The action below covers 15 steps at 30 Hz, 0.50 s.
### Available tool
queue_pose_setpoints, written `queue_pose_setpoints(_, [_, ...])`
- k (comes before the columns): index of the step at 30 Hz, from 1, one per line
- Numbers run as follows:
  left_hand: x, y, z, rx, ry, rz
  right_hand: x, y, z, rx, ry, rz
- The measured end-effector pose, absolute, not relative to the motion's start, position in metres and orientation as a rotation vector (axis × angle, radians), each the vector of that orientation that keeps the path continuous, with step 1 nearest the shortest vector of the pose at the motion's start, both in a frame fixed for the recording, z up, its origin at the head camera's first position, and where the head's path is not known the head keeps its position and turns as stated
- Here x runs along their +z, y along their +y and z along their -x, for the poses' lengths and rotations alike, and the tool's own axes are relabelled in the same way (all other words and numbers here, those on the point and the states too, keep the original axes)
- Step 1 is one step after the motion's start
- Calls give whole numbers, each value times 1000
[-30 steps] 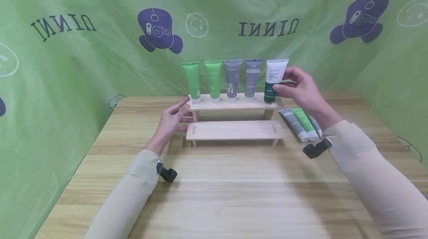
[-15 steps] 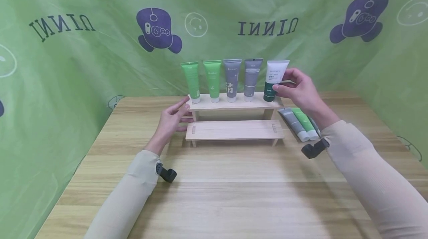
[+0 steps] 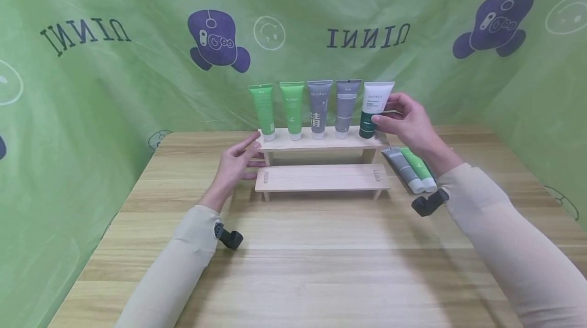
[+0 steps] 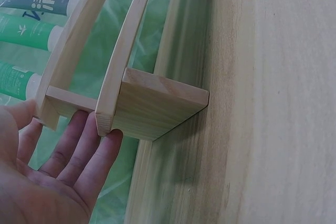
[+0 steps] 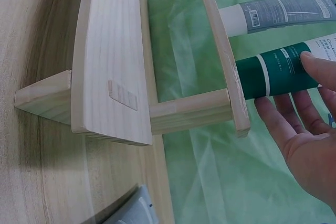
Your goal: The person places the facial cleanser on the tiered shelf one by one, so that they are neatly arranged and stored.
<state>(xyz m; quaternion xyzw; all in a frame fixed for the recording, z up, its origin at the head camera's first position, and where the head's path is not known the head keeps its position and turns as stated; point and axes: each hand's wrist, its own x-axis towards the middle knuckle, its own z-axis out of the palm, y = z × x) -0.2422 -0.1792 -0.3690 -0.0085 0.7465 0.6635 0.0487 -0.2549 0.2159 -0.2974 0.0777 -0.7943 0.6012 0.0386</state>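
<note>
The white-and-green tube (image 3: 372, 104) is edging along the upper shelf (image 3: 312, 144) toward my left hand (image 3: 232, 166), extended against the stand (image 3: 321, 179). My right hand (image 3: 409, 123) is pinching the tube; expecting light, yielding plastic, I'm favouring the likely stiffer cap (image 5: 250, 80).

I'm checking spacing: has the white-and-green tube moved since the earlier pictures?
Yes, slightly: in the head view, the white-and-green tube has shifted left along the upper shelf, toward the neighbouring gray tube.
</note>
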Motion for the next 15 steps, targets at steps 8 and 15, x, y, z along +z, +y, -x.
queue_pose_setpoints(8, [-370,-179,243,2026,2278,10,-296,221,254,1836,-2501,-238])
queue_pose_setpoints(15, [-370,-180,242,2037,2273,-5,-293,231,251,1837,-2536,-253])
